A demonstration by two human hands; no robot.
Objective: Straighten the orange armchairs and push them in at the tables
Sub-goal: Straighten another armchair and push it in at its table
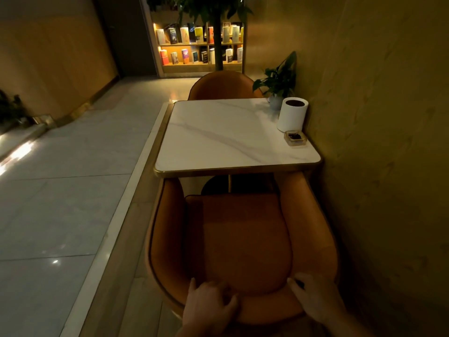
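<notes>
- A white cylindrical container (292,115) with a dark round opening on top stands upright, close to the yellowish wall (376,117).
- A small clear square dish (295,139) with something dark inside lies just beside the container's base, on the near side.
- A potted plant (279,79) in a pale pot stands behind the container, its leaves up against the wall.
- Far back, a lit bookshelf (199,47) shows two rows of books facing out, and a tree trunk (218,45) rises in front of it.
- Pale glossy floor tiles (60,190) run along the left, with a dark leafy plant (9,108) at the left edge.
</notes>
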